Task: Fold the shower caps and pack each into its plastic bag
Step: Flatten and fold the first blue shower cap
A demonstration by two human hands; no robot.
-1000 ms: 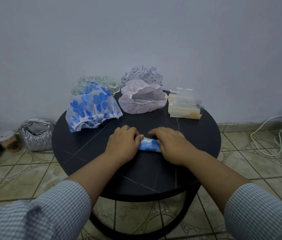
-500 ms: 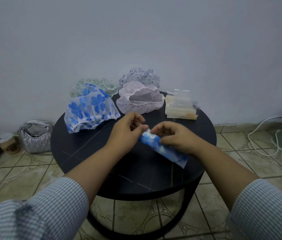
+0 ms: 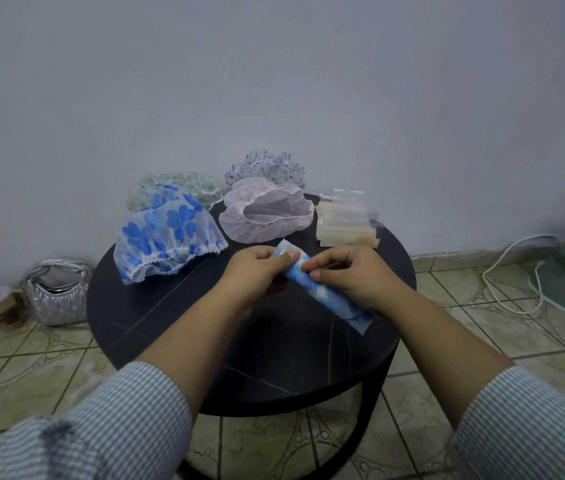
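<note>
Both hands hold a rolled blue cap (image 3: 322,289) above the round black desk (image 3: 177,317): the left hand (image 3: 257,271) pinches its upper end, the right hand (image 3: 350,275) pinches its middle, with the lower end slanting past the right wrist. Beyond the left hand lies a blue flowered cap (image 3: 166,237), beyond both a pink cap (image 3: 267,213), and beyond the right hand a stack of plastic bags (image 3: 345,223).

Five shower caps (image 3: 170,242) – one stack of bags (image 3: 345,221)
</note>
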